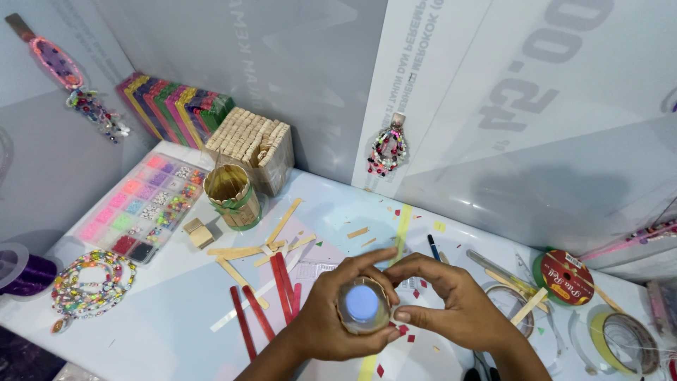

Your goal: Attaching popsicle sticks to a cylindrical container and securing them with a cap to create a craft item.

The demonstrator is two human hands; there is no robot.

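Note:
My left hand [326, 319] and my right hand [451, 305] meet low in the middle of the head view, fingers curled around a small clear round bottle [362, 305] seen end-on, with a pale blue-white disc at its centre. Both hands grip it over the white table [162, 324]. Red craft sticks [282, 286] lie just left of my left hand, with plain wooden sticks [247, 250] beyond them.
A stick-clad cup [233, 196], a block of wooden sticks [254, 144], coloured stick bundles [173, 104] and a bead organiser box [141, 206] stand at the back left. A bead necklace [88, 282] lies at the left. Ribbon and tape spools [564, 276] sit right.

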